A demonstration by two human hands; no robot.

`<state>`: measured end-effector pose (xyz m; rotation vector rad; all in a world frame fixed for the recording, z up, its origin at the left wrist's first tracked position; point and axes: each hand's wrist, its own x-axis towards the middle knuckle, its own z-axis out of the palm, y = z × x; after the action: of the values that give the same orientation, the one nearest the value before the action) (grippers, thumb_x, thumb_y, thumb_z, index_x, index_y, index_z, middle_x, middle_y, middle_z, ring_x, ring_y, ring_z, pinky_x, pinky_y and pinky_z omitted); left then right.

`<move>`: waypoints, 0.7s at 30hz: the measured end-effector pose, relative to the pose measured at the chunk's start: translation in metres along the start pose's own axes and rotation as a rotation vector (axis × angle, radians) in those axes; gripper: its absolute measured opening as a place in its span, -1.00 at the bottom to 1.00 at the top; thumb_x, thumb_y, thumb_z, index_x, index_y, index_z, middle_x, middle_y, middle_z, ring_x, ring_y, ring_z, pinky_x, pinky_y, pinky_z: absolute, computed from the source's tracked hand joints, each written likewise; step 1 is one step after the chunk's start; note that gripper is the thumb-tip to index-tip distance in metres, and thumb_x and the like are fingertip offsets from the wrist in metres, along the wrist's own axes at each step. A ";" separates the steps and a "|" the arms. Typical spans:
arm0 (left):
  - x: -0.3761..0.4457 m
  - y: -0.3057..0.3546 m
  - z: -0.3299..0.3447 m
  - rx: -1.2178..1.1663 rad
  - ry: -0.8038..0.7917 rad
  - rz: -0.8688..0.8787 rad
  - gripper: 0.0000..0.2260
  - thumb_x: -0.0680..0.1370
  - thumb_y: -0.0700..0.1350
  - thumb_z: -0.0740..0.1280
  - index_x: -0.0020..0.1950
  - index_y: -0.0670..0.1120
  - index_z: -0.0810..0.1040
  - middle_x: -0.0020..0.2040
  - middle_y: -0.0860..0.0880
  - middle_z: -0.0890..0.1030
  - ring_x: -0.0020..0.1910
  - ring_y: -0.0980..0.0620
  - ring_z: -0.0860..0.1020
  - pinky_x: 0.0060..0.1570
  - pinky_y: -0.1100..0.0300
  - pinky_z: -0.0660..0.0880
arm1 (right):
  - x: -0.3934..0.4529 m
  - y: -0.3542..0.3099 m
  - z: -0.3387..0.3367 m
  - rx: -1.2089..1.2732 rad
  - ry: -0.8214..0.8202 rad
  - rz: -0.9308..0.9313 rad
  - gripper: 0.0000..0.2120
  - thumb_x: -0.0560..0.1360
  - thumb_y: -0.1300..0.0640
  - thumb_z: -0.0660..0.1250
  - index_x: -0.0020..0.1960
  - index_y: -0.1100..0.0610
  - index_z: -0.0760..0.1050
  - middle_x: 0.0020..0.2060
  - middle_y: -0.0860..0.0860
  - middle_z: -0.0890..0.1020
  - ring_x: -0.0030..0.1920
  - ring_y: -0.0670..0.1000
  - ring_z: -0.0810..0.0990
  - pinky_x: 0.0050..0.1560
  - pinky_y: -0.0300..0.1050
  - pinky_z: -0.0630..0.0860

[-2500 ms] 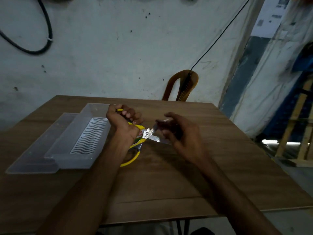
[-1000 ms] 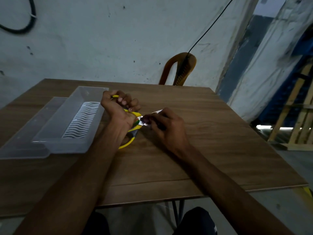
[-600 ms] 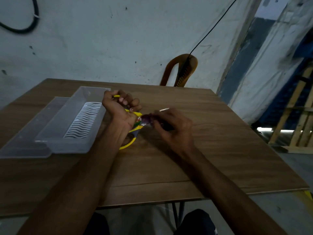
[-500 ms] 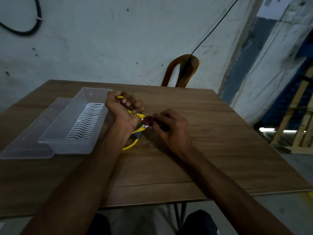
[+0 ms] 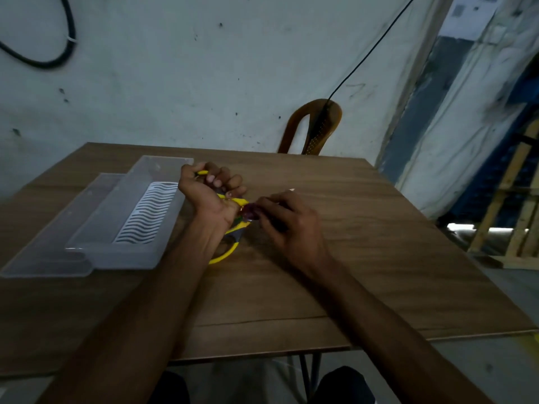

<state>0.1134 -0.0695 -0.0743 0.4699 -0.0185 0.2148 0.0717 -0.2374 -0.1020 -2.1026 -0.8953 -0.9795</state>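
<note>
At the table's centre, the left hand grasps the upper yellow handle of the scissors, fingers curled round it. The lower handle loop lies on the table beneath the wrist. The right hand, just beside the left, closes its curled fingers over the blades. Only the blade tip shows beyond the knuckles. Left of the left hand stands a clear tray with a wavy-patterned floor, resting partly on a flat clear lid. Behind the far edge stands a brown chair against the wall.
</note>
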 end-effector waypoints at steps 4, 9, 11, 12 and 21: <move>-0.004 -0.003 0.001 0.010 0.024 0.001 -0.77 0.37 -0.01 0.16 -0.36 -0.03 0.12 -0.45 0.02 0.12 -0.44 0.05 0.00 -0.38 0.21 -0.05 | 0.006 0.022 -0.004 -0.062 0.044 0.141 -0.79 0.50 0.30 0.47 0.12 0.20 0.70 -0.08 0.12 0.65 -0.16 -0.06 0.59 0.00 -0.51 0.39; -0.003 -0.002 0.002 -0.046 0.072 0.018 -0.75 0.47 -0.03 0.09 -0.39 -0.04 0.15 -0.46 0.02 0.13 -0.47 0.05 0.02 -0.41 0.23 -0.04 | 0.008 0.026 -0.024 -0.130 0.188 0.342 -0.73 0.52 0.27 0.46 0.22 0.21 0.65 0.00 0.09 0.65 -0.07 -0.09 0.59 -0.02 -0.15 0.65; -0.003 -0.001 0.001 -0.075 0.093 0.042 -0.73 0.49 -0.03 0.06 -0.40 -0.04 0.17 -0.46 0.02 0.14 -0.48 0.05 0.04 -0.43 0.25 -0.02 | 0.002 0.003 -0.018 -0.083 0.143 0.159 -0.76 0.51 0.27 0.46 0.18 0.20 0.66 -0.05 0.05 0.63 -0.08 -0.15 0.53 -0.02 -0.31 0.57; -0.002 0.000 0.000 -0.091 0.099 0.057 -0.74 0.48 -0.03 0.05 -0.41 -0.03 0.17 -0.45 0.02 0.14 -0.48 0.06 0.05 -0.43 0.26 -0.01 | -0.001 -0.009 -0.010 -0.050 0.087 0.091 -0.77 0.52 0.26 0.46 0.17 0.18 0.68 -0.06 0.03 0.63 -0.09 -0.15 0.54 -0.01 -0.33 0.54; -0.003 -0.002 -0.001 -0.186 0.140 0.142 -0.81 0.28 0.01 0.15 -0.42 -0.03 0.19 -0.47 0.03 0.17 -0.45 0.05 0.05 -0.43 0.27 0.02 | -0.005 0.009 -0.004 -0.102 -0.037 0.247 -0.79 0.51 0.28 0.43 0.07 0.06 0.71 -0.06 0.01 0.63 -0.17 -0.17 0.55 -0.08 -0.52 0.37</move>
<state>0.1107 -0.0715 -0.0761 0.2679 0.0644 0.3819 0.0744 -0.2472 -0.1060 -2.2596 -0.5951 -0.8749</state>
